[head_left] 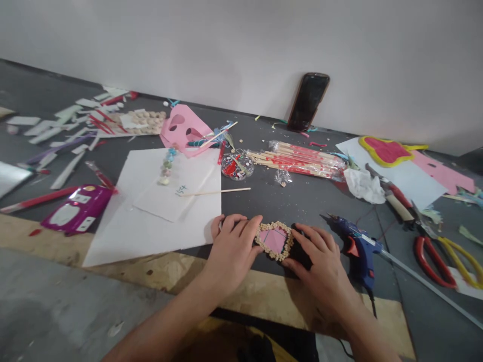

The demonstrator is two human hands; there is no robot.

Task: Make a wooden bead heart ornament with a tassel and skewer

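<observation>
Looking light and fairly stiff, the ornament, likely fragile along its studded rim, seems best taken gently by its outer sides. It lies near the table's front edge between the left hand and right hand, each pinching one side, with the glue gun beyond the right.

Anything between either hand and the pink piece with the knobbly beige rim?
Nothing visible. The left hand and right hand hold the pink piece directly at opposite sides of its rim. The blue glue gun lies beyond the right hand, not between.
</observation>
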